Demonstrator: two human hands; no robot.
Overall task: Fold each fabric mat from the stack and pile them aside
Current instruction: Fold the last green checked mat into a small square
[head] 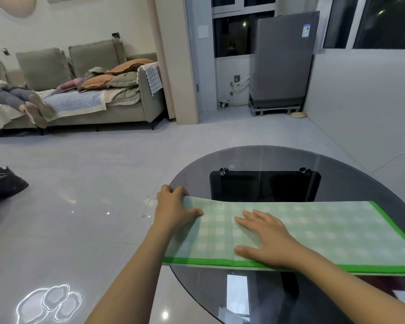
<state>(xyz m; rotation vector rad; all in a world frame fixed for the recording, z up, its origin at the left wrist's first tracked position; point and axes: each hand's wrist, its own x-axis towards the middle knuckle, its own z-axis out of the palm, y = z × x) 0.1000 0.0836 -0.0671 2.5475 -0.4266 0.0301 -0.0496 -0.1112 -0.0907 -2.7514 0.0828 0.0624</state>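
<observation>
left grip (173, 208): bare, no glove | right grip (265, 237): bare, no ring | forearms: bare, sleeveless

The fabric mat (313, 232) is lying folded into a long band across the near part of the table, running left to right. It is showing a pale green and white check pattern with a bright green border running along its near long edge and along its right end. The fold appears doubled, with layered edges showing at the near side. Its left end is overhanging the table's left rim, and its right end is passing out of view. The far left corner is lifting slightly; the remainder is lying flat and smooth.
</observation>
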